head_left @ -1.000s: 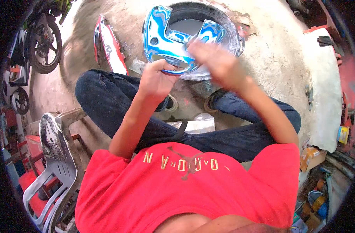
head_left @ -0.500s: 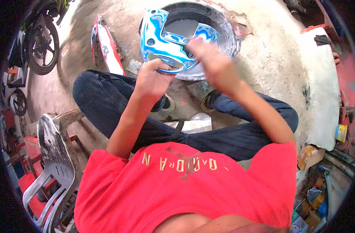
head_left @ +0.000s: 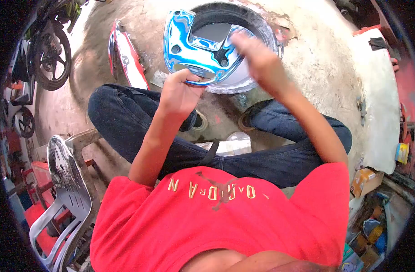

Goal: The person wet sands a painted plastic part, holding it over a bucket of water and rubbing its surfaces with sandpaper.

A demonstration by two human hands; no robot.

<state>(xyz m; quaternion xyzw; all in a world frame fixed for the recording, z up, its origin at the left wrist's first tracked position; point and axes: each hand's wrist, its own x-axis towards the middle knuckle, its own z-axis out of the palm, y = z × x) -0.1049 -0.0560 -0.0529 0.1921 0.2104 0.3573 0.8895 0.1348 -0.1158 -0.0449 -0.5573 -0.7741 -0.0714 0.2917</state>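
A blue, white and silver plastic panel (head_left: 178, 38), likely a motorcycle body cover, is tilted over a round black basin (head_left: 212, 12) of greyish liquid. My left hand (head_left: 182, 93) is closed on the panel's near edge, thumb on top. My right hand (head_left: 264, 61) is at the panel's right arm, its fingertips touching or just over the surface. Motion smears those fingers, so I cannot tell whether anything is in them. A dark patch with a round hole shows on the panel beside my right hand.
A red and white panel (head_left: 130, 61) lies on the concrete floor left of the basin. Motorcycle wheels (head_left: 52, 56) stand at the far left. A worn grey plastic chair (head_left: 69, 181) is at my left. To the right are a long white surface (head_left: 377, 109) and a cardboard box (head_left: 366, 181).
My right hand has moved right and slightly up along the panel, uncovering the dark patch and hole. My left hand still holds the near edge.
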